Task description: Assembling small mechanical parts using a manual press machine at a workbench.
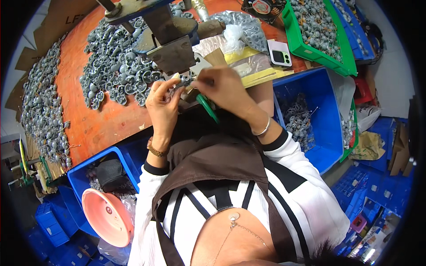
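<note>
My left hand point(164, 104) is raised under the head of a metal bench press point(171, 55), its thumb and fingers pinched together around a small grey part that is mostly hidden. Close by on the right, my right hand point(228, 91) is curled, with its fingertips drawn together near the left hand's. Motion blurs it, and whatever lies in its fingers cannot be made out. Just below the hands a green loop-shaped thing point(207, 108) sticks out at the table's edge. Many grey plastic parts point(120, 62) are heaped behind my left hand on the orange table point(88, 126).
More grey pieces with thin wires point(44, 102) cover the table's left side. A phone point(279, 54) lies by a green crate point(306, 48) of parts. Blue bins point(326, 97) flank me, and a pink bowl point(100, 226) stands lower left. A small fan point(262, 8) is at the back.
</note>
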`<state>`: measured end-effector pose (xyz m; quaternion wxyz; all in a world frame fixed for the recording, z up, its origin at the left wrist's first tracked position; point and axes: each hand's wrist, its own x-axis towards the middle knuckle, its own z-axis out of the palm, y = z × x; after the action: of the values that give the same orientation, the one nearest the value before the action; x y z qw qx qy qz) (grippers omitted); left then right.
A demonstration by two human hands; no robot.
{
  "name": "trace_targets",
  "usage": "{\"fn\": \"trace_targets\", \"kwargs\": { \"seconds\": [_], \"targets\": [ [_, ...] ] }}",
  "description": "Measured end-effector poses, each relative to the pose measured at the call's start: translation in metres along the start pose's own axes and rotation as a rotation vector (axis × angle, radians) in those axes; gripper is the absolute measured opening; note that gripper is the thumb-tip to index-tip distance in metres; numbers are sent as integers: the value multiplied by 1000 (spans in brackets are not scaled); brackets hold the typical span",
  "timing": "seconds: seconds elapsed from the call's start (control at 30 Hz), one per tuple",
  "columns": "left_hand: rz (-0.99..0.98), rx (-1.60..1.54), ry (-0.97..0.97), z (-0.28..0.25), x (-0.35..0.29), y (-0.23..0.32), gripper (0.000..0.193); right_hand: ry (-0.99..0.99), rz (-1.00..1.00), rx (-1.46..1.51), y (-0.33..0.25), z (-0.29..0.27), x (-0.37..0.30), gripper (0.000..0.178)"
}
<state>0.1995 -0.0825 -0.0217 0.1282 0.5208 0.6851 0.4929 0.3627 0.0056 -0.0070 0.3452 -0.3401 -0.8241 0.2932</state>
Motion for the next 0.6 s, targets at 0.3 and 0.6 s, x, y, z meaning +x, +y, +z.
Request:
{"fn": "trace_targets", "kwargs": {
  "seconds": [0.3, 0.6],
  "targets": [
    [115, 105, -135, -9, 10, 5, 23, -86, 175, 1173, 21, -53, 184, 21],
    [56, 157, -20, -1, 0, 13, 20, 594, -490, 511, -80, -66, 20, 16]
  ]
}}
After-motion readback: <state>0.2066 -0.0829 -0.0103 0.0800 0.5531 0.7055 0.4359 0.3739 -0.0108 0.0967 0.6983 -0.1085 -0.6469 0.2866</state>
